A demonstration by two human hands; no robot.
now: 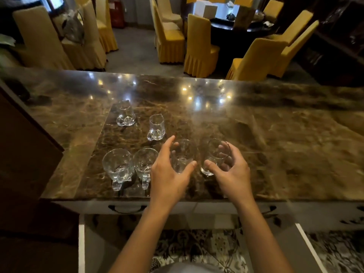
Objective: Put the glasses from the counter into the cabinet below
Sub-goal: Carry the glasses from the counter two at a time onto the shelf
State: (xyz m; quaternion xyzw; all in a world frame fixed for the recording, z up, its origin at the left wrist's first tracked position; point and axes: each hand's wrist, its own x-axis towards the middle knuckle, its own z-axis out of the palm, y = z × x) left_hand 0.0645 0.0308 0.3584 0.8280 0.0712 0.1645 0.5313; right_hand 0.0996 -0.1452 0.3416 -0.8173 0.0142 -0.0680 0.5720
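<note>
Left hand [169,172]: grip is wrapping the upright clear glass tumbler [182,157], thumb opposing fingers for a secure lift.
Right hand [230,170]: grip is curling round the tilted clear glass tumbler [215,154].
Location: both are being held over the brown marble worktop [275,144], near its front edge, above the open white cabinet [81,243].
Remaining: clear handled glass mugs [118,166] are waiting left.
</note>
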